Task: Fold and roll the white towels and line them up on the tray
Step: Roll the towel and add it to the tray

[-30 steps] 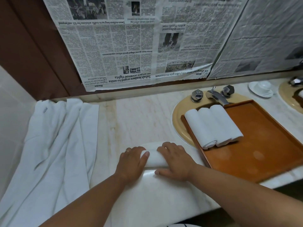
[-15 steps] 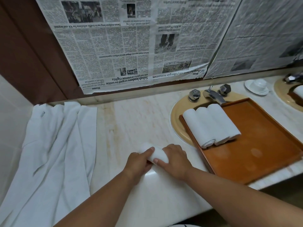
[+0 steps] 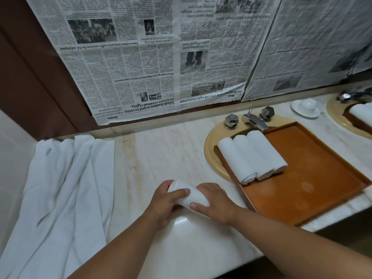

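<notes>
The black-and-white newspaper sheet [image 3: 130, 63] hanging upside down on the wall carries several readable headlines: "Sabah leaders urged to unite on 40 pct revenue rights", "KK-Changchun sister-city talks gain momentum", "Debate heats up over alleged special officers appointments", "Goshen archers excel at Kota Marudu meet" and "Rising cancer burden". Its section label reads "Home". The print on the greyer, crumpled newspaper sheet [image 3: 314, 37] beside it is too faint to read.
</notes>
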